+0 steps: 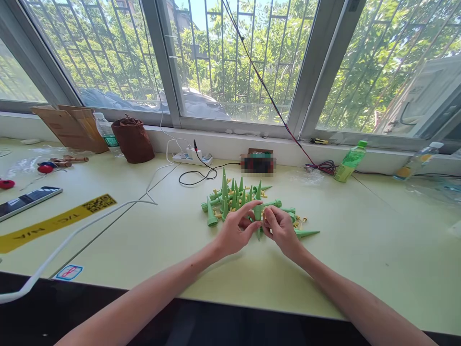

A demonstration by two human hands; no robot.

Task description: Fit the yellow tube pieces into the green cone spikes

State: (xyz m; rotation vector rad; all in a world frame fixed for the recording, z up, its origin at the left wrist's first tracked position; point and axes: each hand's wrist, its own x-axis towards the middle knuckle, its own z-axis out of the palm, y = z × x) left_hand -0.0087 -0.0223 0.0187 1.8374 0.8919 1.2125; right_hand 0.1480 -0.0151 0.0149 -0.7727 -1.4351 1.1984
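Note:
My left hand is closed around a green plastic cone-shaped spike, thumb and forefinger on its ribbed wide part. Close on its right, my right hand pinches a small yellowish piece against the spike's side; its shape is mostly hidden by my fingers. Behind and around both hands lies a pile of similar green spikes, some upright on their wide ends and others on their sides. Small yellow pieces are scattered among them.
A power strip with cables stands by the window. Bottles, including a green one, are at the back right; a brown bag and cardboard box are at the back left. A white cable, yellow label strip and phone lie left.

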